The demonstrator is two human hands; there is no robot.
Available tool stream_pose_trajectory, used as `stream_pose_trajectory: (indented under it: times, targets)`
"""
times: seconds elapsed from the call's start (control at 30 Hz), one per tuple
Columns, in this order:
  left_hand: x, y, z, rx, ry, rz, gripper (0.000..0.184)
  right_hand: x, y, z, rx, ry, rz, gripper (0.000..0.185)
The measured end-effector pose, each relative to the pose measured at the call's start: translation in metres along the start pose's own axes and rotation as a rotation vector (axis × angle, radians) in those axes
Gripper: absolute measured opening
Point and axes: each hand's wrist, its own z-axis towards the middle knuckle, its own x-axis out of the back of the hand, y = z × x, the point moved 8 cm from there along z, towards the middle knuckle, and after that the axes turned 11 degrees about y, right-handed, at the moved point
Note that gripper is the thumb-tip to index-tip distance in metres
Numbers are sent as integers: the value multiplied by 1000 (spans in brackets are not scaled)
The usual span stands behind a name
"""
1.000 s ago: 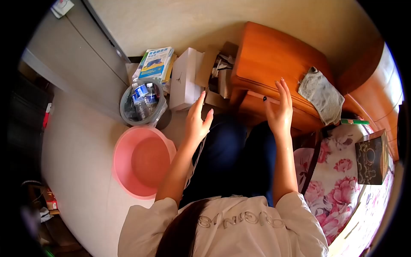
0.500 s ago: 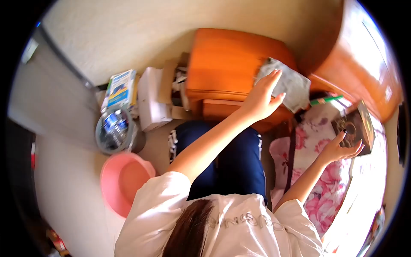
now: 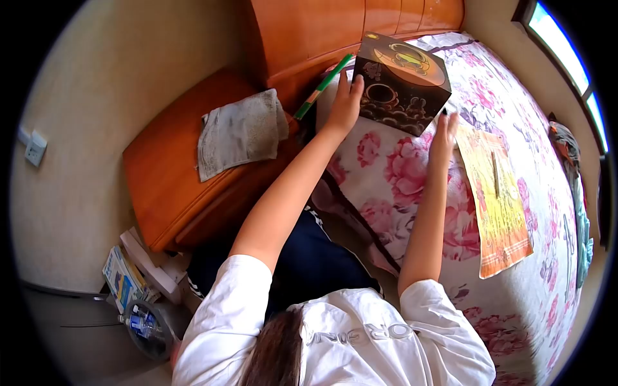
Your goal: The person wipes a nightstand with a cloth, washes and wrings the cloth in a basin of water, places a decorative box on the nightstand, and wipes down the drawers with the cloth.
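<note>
Moved since the earlier frame: left hand [image 3: 346,108], from over the grey cloth [image 3: 239,134] to the dark box [image 3: 404,83]; right hand [image 3: 441,143], from the box's near edge to its right side. The view has swung toward the bed [image 3: 473,225].

Head view.

Item: one box, over the bed near the headboard [image 3: 322,35], tilted in view; whether it is lifted or resting cannot be told. Left hand: wide, palm and fingers along the box's left side. Right hand: wide, fingers extended by the lower right side, apparently touching, though the overlap makes contact uncertain.

Handling, as judged: stiff card, light to moderate weight by contents, smooth and slightly slippery, corners liable to dent. Best hold: both palms on opposite walls, low down.

Materials: box, cube-like, dark printed faces, orange and gold top. Cloth, limp, nubby, draped on a glossy orange-brown wooden cabinet [image 3: 161,186] with rounded edges. Bed cover, soft, pink roses on white. Yellow-orange sheet [image 3: 497,222], thin, flat, with a slim pen-like item [image 3: 495,174] upon it. Green strip [image 3: 324,87], narrow, straight, beside the box.
</note>
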Motion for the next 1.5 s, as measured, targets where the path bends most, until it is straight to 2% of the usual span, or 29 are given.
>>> stream_pose_trajectory:
  times: [0.03, 0.13, 0.17, 0.23, 0.27, 0.3, 0.33, 0.37, 0.43, 0.5, 0.57, 0.63, 0.73, 0.77, 0.8, 0.87, 0.93, 0.97, 1.03, 1.17, 1.2, 1.23, 1.3, 1.33, 1.37, 1.4, 1.43, 1.5]
  targets:
    - [-4, 6, 3, 26, -5, -23, 72, -12, -8, 2, -109, 40, 108, 59]
    - [-5, 24, 7, 140, -62, -27, 68, -31, -23, 6, -210, -29, 269, 47]
    - [0, 24, 8, 51, -16, -15, 65, -38, -24, 4, -247, -58, 322, 43]
    - [11, 26, 7, -129, 62, 25, 59, -36, -32, -3, -183, -32, 387, 36]
    - [18, 24, 5, -191, 85, 143, 58, -39, -27, -7, -201, -45, 421, 36]
    - [24, 28, 0, -121, 42, 35, 58, -44, -23, -13, -217, -66, 454, 37]
    - [32, 38, -7, -85, 33, 8, 59, -42, -46, -24, -218, -79, 340, 35]
    - [43, 48, -12, -48, 28, -23, 60, -52, -53, -32, -245, -96, 403, 35]
    - [74, 75, -23, -14, 121, -21, 62, -74, -68, -49, -301, -139, 532, 33]
    - [115, 97, -30, -74, 212, -2, 65, -97, -104, -70, -228, -234, 593, 30]
    - [163, 126, -35, -226, 291, 35, 68, -126, -148, -99, -157, -306, 735, 31]
    - [217, 155, -45, -267, 400, 51, 61, -167, -194, -130, -156, -465, 848, 31]
    - [340, 157, -48, -181, 547, -152, 63, -239, -249, -187, -324, -665, 850, 30]
    - [426, 127, -48, -126, 597, -176, 66, -264, -266, -207, -381, -726, 879, 30]
    - [510, 98, -48, -72, 648, -203, 70, -298, -277, -230, -344, -821, 921, 32]
    - [536, 125, -68, -65, 772, 97, 76, -351, -300, -271, -276, -962, 968, 37]
    - [520, 161, -81, -117, 826, 313, 78, -398, -305, -312, -232, -1113, 948, 45]
    - [554, 150, -80, -91, 847, 320, 78, -419, -308, -327, -246, -1208, 933, 51]
    - [579, 145, -79, -64, 877, 348, 79, -435, -319, -349, -284, -1348, 882, 60]
    - [612, 111, -86, 30, 901, 304, 80, -474, -310, -370, -183, -1368, 746, 58]
    - [600, 119, -82, -35, 917, 363, 57, -481, -309, -373, -162, -1368, 731, 57]
    - [582, 128, -82, -134, 822, 336, 65, -487, -308, -373, -137, -1344, 688, 55]
    - [592, 126, -78, -197, 825, 582, 55, -498, -303, -369, -89, -1294, 598, 52]
    - [596, 124, -76, -228, 821, 702, 51, -500, -307, -365, 2, -1223, 620, 48]
    - [599, 122, -73, -259, 814, 821, 47, -505, -306, -366, -1, -1249, 596, 48]
    - [614, 113, -70, -220, 826, 703, 41, -505, -310, -364, -4, -1276, 571, 47]
    - [620, 110, -68, -159, 828, 728, 35, -505, -312, -365, -6, -1303, 546, 47]
    - [627, 110, -65, -169, 857, 688, 28, -512, -306, -367, 108, -1178, 526, 59]
